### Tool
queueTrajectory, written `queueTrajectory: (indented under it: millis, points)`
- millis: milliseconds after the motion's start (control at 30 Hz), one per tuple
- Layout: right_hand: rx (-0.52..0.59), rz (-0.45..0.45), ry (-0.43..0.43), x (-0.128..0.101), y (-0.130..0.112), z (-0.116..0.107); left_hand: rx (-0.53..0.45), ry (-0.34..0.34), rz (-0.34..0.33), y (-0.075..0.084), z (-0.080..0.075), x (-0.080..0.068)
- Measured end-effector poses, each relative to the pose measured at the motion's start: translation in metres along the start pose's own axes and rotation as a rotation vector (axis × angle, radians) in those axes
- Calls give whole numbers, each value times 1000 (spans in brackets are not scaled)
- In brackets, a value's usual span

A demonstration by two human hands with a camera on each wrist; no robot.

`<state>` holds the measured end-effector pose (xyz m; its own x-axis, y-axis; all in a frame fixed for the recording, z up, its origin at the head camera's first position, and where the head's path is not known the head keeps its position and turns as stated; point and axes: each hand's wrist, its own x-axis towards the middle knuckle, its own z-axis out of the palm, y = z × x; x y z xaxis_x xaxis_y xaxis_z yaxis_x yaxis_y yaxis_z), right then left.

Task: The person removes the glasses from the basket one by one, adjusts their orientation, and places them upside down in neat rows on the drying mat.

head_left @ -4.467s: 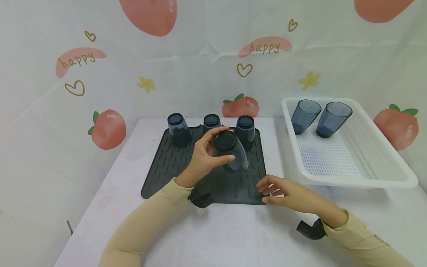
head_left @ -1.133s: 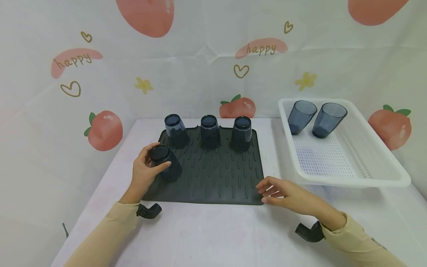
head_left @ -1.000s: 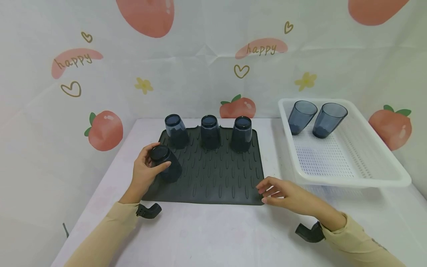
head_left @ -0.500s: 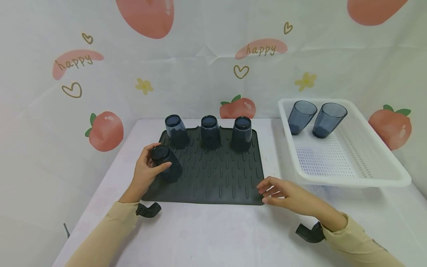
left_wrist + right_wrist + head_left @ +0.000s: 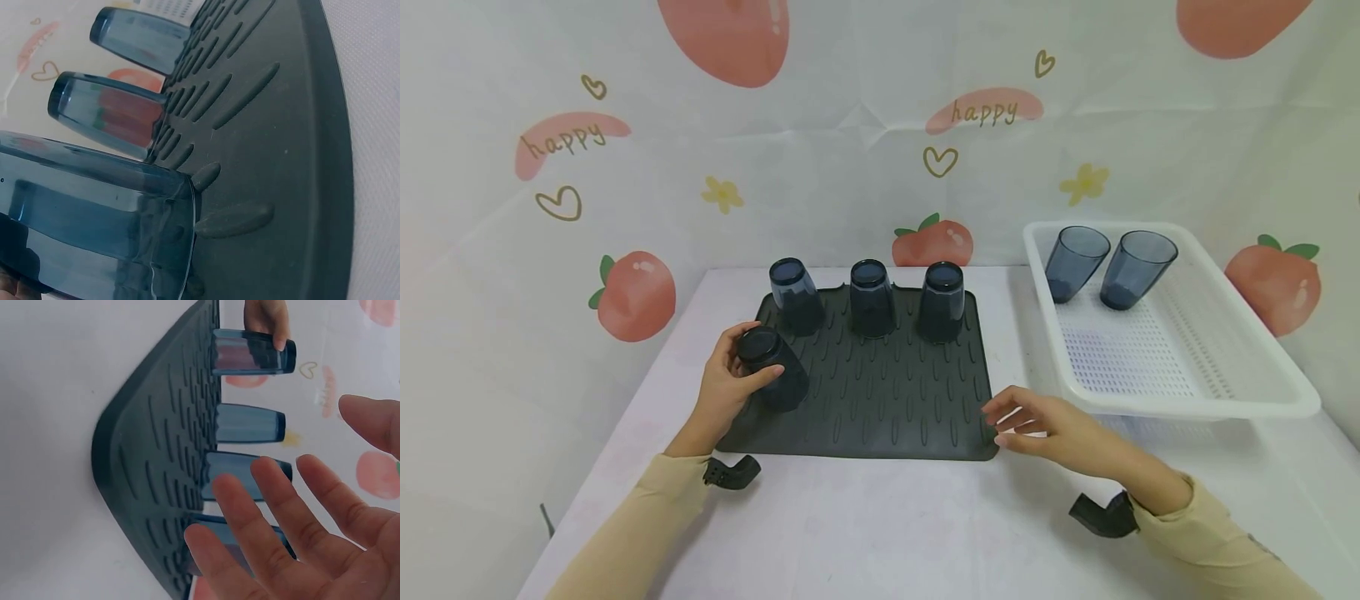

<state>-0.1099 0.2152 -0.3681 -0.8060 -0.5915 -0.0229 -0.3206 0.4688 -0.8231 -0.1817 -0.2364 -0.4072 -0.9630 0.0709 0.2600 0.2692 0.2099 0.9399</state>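
The right hand (image 5: 1052,429) lies nearest, at the front right corner of the mat (image 5: 880,400). Its fingers are spread and nearly straight, and it holds nothing. In the right wrist view the fingers (image 5: 275,506) are apart, with the mat's ribbed surface beyond them. Whether the fingertips touch the mat's edge cannot be told.

The left hand (image 5: 726,387) is at the mat's front left area. Its thumb and fingers are curled round the cup (image 5: 772,369), clamped on the cup near its upturned base. The cup is a dark blue, see-through tumbler with smooth walls that widen toward the mouth. It stands upside down, mouth on the mat, at the left side of the mat, in front of the back row. In the left wrist view the cup (image 5: 94,219) fills the lower left, and its rim meets the mat (image 5: 275,156) among the raised ribs.

The mat is dark grey, rectangular with rounded corners, and covered in rows of short raised ribs. It lies flat on the white table (image 5: 880,525).

Along the mat's far edge stand three more cups (image 5: 870,297) of the same kind, upside down, in a row and apart from each other.

To the right, just beside the mat, sits a white basket (image 5: 1225,400) with a perforated floor. Two cups (image 5: 1105,265) stand in its far end, mouths up.
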Motion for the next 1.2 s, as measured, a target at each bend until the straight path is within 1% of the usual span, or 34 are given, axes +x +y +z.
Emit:
queueTrajectory:
  millis: [200,367,533,667,767,967,1067,1200]
  points:
    - [-61,-6,50,-3,-8,-11,-9,-3,6,0,1,0]
    - [-110,-15,115,-6,-16,-19,-20,1,14,-2,1,0]
    - [-96,-33,177,-8,-24,-28,-35,6,16,-3,1,0]
    - [-98,-52,240,-11,-28,-40,-48,1,14,-3,2,0]
    - [-94,-88,299,-12,-29,-51,-47,-2,14,-3,2,0]
    - [12,-197,404,-9,-27,-75,-38,1,1,-4,1,1]
    - [126,-253,447,-4,-27,-88,-38,0,-8,-2,1,0]
    - [311,-330,501,6,-29,-103,-43,-3,-18,0,2,-1]
